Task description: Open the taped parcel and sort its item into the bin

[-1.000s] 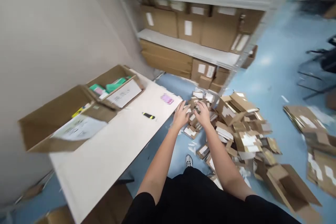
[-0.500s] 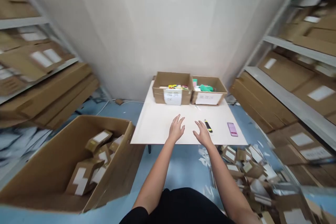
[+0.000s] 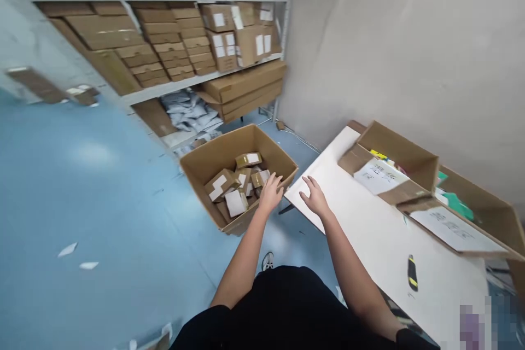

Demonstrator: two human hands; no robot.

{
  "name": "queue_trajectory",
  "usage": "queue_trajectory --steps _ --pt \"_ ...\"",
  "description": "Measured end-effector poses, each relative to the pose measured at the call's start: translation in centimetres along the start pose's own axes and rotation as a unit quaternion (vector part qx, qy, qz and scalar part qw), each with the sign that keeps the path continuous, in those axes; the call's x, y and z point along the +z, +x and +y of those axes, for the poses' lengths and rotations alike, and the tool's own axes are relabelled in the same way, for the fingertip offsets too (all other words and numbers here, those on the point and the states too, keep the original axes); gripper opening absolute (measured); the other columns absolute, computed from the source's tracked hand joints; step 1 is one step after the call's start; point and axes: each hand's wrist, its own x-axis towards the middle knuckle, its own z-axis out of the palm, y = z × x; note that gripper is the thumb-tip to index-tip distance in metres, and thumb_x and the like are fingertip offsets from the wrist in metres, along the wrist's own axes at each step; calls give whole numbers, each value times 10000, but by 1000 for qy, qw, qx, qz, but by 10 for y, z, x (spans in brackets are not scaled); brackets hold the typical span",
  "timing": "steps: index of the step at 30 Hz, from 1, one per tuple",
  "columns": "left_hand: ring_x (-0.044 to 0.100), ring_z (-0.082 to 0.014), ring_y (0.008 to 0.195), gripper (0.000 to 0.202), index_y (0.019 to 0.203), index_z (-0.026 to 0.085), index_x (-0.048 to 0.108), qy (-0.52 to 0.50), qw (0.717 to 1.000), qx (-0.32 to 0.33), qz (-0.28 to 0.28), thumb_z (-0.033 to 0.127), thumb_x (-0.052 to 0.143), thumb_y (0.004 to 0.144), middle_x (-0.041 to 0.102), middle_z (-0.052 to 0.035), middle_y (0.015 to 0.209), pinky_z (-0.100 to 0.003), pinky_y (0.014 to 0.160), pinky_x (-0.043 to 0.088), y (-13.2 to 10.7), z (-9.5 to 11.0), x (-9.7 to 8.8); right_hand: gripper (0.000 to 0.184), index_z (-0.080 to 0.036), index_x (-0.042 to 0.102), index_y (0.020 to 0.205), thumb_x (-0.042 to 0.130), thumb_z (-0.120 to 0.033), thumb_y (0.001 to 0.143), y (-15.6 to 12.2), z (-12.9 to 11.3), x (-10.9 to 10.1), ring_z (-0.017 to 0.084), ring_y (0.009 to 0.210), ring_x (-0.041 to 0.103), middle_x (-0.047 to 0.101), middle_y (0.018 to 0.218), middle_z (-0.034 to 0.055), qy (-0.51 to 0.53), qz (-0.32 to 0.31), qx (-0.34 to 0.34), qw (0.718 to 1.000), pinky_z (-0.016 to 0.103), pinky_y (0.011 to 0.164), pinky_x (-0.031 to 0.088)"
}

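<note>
My left hand (image 3: pixel 271 192) is open and holds nothing, its fingers spread before the near right rim of a large open cardboard box (image 3: pixel 197 170) on the floor. Several small taped cartons (image 3: pixel 221 183) with white labels lie jumbled inside that box. Over the left corner of the white table (image 3: pixel 361 240), my right hand (image 3: pixel 315 196) is also open, with nothing in it. Whether either hand touches anything beneath it I cannot tell. A black and yellow utility knife (image 3: pixel 412 273) lies on the table, to the right of my right hand.
Two open cardboard boxes with written labels, one on the left (image 3: pixel 394 156) and one on the right (image 3: pixel 492 219), stand along the table's back. A metal shelf (image 3: pixel 164 87) stacked with cartons runs behind the floor box. White scraps (image 3: pixel 68 250) lie on the blue floor.
My view has swung left, bringing the floor box in front of me and the table to the right. Both hands stay open and empty.
</note>
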Motion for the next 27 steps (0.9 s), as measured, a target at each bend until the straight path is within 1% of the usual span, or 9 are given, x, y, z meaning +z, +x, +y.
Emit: queue_trajectory --steps 3,5,11,13,16,19,22,25,27 --pt "473 -300 1481 507 1453 221 599 7 997 -63 48 220 594 946 474 -125 1624 -497 1224 427 -4 -40 -35 634 -245 518 1538 634 -309 918 38 -31 35 321 1474 467 472 1596 145 14 -48 -59 997 528 1217 422" --pt "475 -292 1481 502 1452 224 598 11 992 -100 74 224 582 950 480 -122 1619 -493 1222 432 -9 -63 -51 638 -242 516 1540 626 -292 914 60 -44 56 316 1478 462 470 1597 145 23 -73 -89 993 525 1222 416" --pt "509 -288 1449 511 1442 235 607 13 977 -182 114 229 613 930 527 -117 1582 -495 1210 448 -16 -110 -76 671 -227 518 1537 639 -273 878 118 -65 111 313 1480 454 467 1594 149 56 -128 -135 981 518 1238 394" --pt "511 -291 1445 511 1443 245 607 18 973 -199 116 241 615 932 540 -112 1570 -505 1209 444 -9 -121 -84 666 -232 514 1539 629 -282 885 141 -69 125 308 1484 448 460 1600 142 65 -142 -141 978 514 1240 390" --pt "489 -290 1464 502 1449 244 602 26 966 -227 121 261 600 948 537 -111 1571 -502 1223 423 12 -135 -94 658 -224 511 1541 616 -294 895 184 -72 141 305 1486 444 445 1611 139 68 -157 -138 976 504 1241 388" --pt "476 -288 1476 495 1446 244 605 30 959 -253 122 250 591 951 525 -114 1579 -492 1225 417 43 -151 -98 651 -218 505 1542 598 -285 901 234 -69 156 300 1476 456 454 1604 138 72 -167 -130 975 495 1237 393" --pt "479 -288 1471 495 1440 266 610 32 956 -267 114 233 599 946 536 -102 1568 -491 1218 422 77 -171 -92 649 -227 487 1552 587 -296 914 281 -61 178 306 1475 454 460 1600 138 81 -177 -120 974 506 1226 402" --pt "485 -289 1465 487 1441 276 611 27 955 -280 96 240 609 955 536 -103 1565 -484 1211 428 103 -193 -81 650 -237 469 1563 581 -310 927 315 -53 203 311 1474 454 453 1604 140 87 -200 -113 969 513 1211 417" --pt "482 -290 1469 484 1440 272 613 20 955 -285 84 244 624 956 529 -109 1571 -480 1216 422 112 -207 -74 656 -233 461 1568 583 -314 928 330 -50 220 314 1466 466 444 1609 145 84 -217 -106 967 511 1203 425"
